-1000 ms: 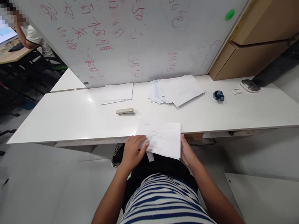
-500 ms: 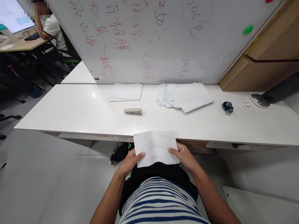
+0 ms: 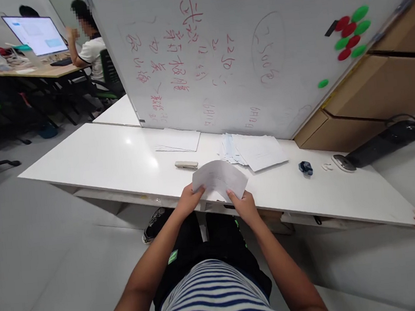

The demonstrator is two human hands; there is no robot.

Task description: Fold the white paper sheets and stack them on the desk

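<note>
Between my two hands is a curved sheet of white paper (image 3: 220, 176), possibly several sheets together, raised over the front edge of the white desk (image 3: 94, 161). My left hand (image 3: 190, 199) grips its left lower corner, thumb on top. At the right lower corner my right hand (image 3: 244, 204) pinches it the same way. Just beyond the left side of the paper lies a beige stapler (image 3: 186, 165). A fanned pile of papers (image 3: 264, 151) rests behind the held paper to the right, and a smaller stack of white sheets (image 3: 180, 140) to the left.
A whiteboard (image 3: 229, 75) with red writing and magnets stands along the desk's back. On the right are cardboard boxes (image 3: 394, 79), a dark blue object (image 3: 305, 168) and a computer mouse (image 3: 344, 163). A seated person (image 3: 93, 54) is at another desk, far left.
Both hands have moved forward and up with the paper, which now bows more and overlaps the desk. The head view has tilted up, showing more of the whiteboard.
</note>
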